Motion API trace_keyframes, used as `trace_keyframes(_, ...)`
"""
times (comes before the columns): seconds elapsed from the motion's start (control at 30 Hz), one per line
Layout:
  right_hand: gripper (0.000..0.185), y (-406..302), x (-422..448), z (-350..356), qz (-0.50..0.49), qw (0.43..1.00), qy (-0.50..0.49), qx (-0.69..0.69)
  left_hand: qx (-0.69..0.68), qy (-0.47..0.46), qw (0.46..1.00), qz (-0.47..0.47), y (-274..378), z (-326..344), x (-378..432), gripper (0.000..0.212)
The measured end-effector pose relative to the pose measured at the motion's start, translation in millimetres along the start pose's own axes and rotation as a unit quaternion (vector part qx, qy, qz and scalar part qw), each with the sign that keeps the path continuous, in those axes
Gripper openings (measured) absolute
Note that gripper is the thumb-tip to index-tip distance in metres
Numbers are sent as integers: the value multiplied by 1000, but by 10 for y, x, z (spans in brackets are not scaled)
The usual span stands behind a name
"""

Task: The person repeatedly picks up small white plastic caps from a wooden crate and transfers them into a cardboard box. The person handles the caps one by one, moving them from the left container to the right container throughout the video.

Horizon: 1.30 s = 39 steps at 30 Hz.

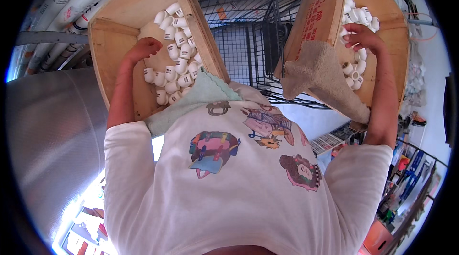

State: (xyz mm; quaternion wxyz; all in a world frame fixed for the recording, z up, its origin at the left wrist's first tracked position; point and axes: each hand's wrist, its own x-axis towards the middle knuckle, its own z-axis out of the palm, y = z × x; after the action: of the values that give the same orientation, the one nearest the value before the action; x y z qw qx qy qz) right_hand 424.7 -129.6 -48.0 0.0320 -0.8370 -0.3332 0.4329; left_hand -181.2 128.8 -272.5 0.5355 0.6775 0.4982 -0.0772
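Note:
My left hand (pixel 145 48) hangs over the left wooden box (pixel 114 47), fingers curled in, with nothing visible in them. Beside it lies a heap of white plastic pipe fittings (pixel 180 50), many shaped like elbows and marked with small dark print. Inside the right wooden box (pixel 391 50), my right hand (pixel 365 39) has its thumb and fingers on a white plastic fitting (pixel 343 35), partly hidden by the fingers. More white fittings (pixel 358 15) are piled beyond that hand, and several ring-ended ones (pixel 355 75) lie nearer to me.
A pale green cloth (pixel 195 97) drapes over the left box's near edge. The right box's corner carries a brown towel (pixel 312 66). Between the boxes stands a black wire cart (pixel 235 50). White PVC pipes (pixel 77 4) lean behind; a silvery roll (pixel 53 129) fills the left side.

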Motion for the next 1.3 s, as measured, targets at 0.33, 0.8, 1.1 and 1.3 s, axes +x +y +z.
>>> trace_keyframes(0.33,46,-168,-481,-390,-203,948,198,148,-125,-14,981,146,617,-415,-635,26)
trace_keyframes(0.8,48,-1456,-1203,772,-476,860,164,84,-140,48,836,528,2311,51,-1597,45)
trace_keyframes(1.1,48,-1711,-1240,1431,-487,851,1,196,-83,118,788,599,2685,717,-1500,45)
trace_keyframes(1.3,47,-1683,-1172,1409,-482,860,-8,165,6,245,760,602,2752,872,-1320,49)
